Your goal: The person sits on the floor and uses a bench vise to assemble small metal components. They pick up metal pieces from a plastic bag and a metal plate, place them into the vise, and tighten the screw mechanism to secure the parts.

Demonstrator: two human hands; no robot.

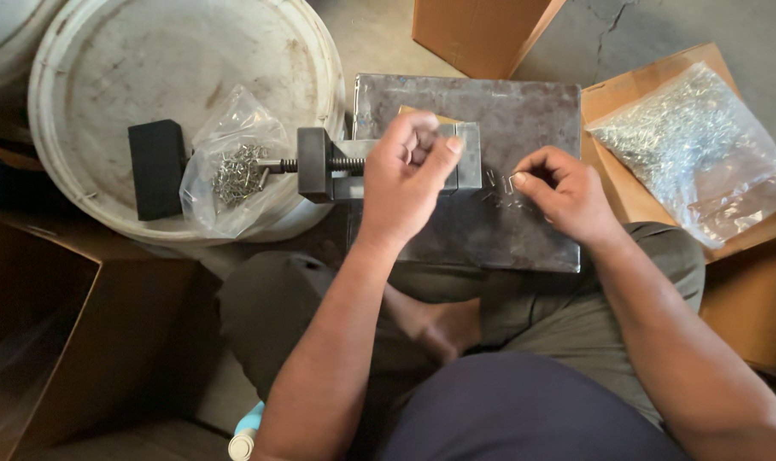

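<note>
Right hand (pixel 563 192) touching small metal clips (pixel 500 189) on steel plate (pixel 524 111)

Metal plate (pixel 524 111) on the lap, small vise (pixel 336 166) at its left edge, loose staples (pixel 500 189) on the plate right of the vise, bucket lid (pixel 106 77) left of the plate, bag of staples (pixel 234 166) on the lid, bigger bag of staples (pixel 687 137) on cardboard (pixel 627 196) to the right.

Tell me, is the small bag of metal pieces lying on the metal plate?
No, the small bag lies on the white bucket lid, left of the metal plate.
</note>
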